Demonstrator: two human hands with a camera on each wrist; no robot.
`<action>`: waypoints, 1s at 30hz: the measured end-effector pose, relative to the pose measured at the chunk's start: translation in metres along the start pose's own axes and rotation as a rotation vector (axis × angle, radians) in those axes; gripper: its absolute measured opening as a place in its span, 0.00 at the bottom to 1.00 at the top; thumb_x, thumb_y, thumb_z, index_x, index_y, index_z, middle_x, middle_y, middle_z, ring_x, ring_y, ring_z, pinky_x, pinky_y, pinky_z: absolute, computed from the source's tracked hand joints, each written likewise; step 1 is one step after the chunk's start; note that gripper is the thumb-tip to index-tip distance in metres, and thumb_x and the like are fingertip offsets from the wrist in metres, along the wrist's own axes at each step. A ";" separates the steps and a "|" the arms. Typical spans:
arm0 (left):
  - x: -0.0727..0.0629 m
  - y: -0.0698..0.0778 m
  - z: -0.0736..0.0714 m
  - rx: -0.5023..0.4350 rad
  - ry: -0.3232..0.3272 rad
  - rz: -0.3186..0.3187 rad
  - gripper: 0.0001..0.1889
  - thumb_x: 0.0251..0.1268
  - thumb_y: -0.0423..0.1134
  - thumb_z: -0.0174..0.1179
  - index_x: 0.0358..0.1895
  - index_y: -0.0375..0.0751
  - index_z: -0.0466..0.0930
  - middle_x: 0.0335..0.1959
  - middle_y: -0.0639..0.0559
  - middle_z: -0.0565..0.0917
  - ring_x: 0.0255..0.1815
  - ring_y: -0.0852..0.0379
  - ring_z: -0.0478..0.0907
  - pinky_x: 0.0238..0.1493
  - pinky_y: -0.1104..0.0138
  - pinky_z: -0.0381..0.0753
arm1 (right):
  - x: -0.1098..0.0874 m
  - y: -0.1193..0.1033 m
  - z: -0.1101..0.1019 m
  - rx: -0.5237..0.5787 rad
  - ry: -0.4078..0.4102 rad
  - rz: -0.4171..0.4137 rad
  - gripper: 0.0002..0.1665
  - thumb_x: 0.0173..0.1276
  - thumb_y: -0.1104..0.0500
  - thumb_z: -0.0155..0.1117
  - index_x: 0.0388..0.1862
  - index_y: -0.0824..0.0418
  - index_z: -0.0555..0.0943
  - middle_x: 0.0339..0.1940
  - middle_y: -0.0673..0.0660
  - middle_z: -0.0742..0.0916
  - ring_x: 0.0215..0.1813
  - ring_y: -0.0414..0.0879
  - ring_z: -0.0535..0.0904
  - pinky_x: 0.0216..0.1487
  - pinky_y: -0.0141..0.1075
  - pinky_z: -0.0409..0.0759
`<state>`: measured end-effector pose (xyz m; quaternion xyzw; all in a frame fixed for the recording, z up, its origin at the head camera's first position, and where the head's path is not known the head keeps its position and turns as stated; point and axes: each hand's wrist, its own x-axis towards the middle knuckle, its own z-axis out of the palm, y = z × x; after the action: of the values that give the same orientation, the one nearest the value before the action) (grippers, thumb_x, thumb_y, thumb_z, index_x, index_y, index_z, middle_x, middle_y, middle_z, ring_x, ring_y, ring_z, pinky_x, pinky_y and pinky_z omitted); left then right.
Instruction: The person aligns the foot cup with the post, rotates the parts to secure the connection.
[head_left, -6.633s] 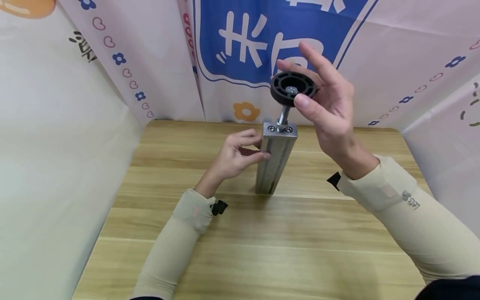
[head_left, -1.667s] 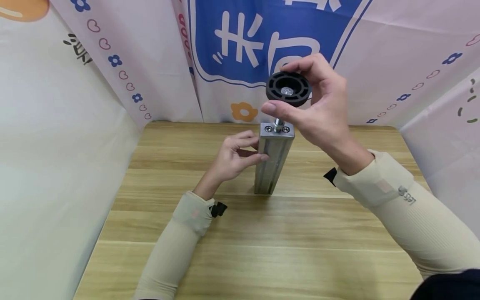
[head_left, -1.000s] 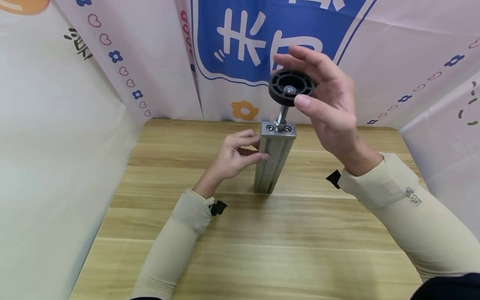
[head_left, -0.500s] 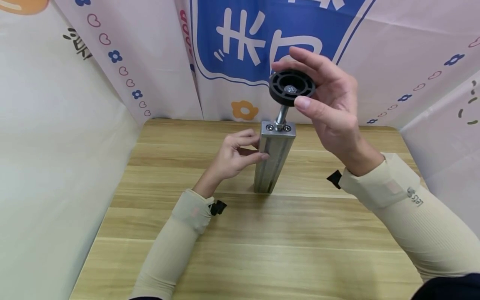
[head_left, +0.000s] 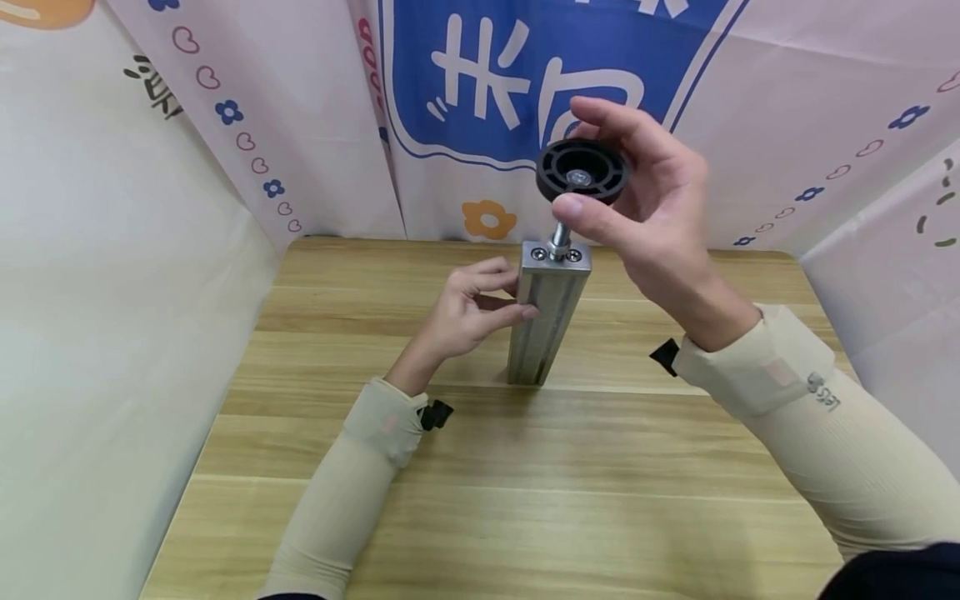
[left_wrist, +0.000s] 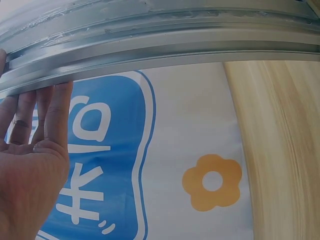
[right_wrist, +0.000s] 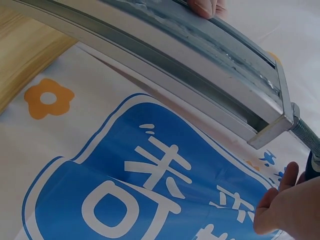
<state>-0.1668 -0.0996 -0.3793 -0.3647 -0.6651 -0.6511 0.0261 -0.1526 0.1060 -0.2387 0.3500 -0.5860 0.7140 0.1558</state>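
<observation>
An aluminium profile (head_left: 551, 325) stands on end on the table, capped by a metal plate (head_left: 581, 261) with two screws. Out of the plate rises the threaded stem (head_left: 562, 232) of a levelling foot (head_left: 578, 176), whose round black base faces up and leans slightly. My left hand (head_left: 461, 317) pinches the profile's left side below the plate, thumb in front; in the left wrist view its fingers (left_wrist: 59, 112) lie against the far side. My right hand (head_left: 663, 208) grips the foot's base, thumb along the near rim, fingers bent round the right and back.
The wooden table (head_left: 525, 500) spreads round the profile. Behind it hangs a printed cloth (head_left: 450, 196) with a blue panel and an orange flower; pale cloth walls (head_left: 150, 292) close in both sides.
The right hand has turned about the black base: its thumb has slid left along the near rim, and the fingers have bent more. The left hand and the profile hold still.
</observation>
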 end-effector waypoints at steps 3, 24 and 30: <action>0.000 0.000 0.000 0.002 -0.001 -0.001 0.18 0.61 0.17 0.68 0.56 0.19 0.83 0.41 0.34 0.82 0.43 0.62 0.84 0.46 0.57 0.95 | 0.000 0.001 0.000 -0.048 -0.014 -0.012 0.40 0.58 0.57 0.84 0.66 0.71 0.79 0.49 0.59 0.83 0.49 0.50 0.80 0.52 0.30 0.88; -0.001 -0.001 0.000 0.002 -0.008 -0.014 0.19 0.62 0.17 0.67 0.57 0.19 0.82 0.43 0.32 0.82 0.43 0.58 0.84 0.47 0.57 0.95 | 0.001 0.001 -0.001 0.004 -0.015 -0.027 0.36 0.60 0.63 0.67 0.69 0.69 0.75 0.62 0.62 0.85 0.62 0.57 0.79 0.63 0.36 0.86; 0.000 -0.001 0.000 0.009 -0.013 -0.010 0.19 0.62 0.17 0.67 0.57 0.19 0.83 0.43 0.33 0.82 0.43 0.56 0.85 0.47 0.57 0.95 | -0.001 0.001 -0.004 0.028 -0.038 -0.034 0.36 0.60 0.66 0.63 0.71 0.70 0.74 0.63 0.63 0.86 0.64 0.56 0.82 0.63 0.37 0.88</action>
<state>-0.1672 -0.0997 -0.3804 -0.3653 -0.6699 -0.6461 0.0203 -0.1539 0.1101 -0.2403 0.3752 -0.5730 0.7127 0.1518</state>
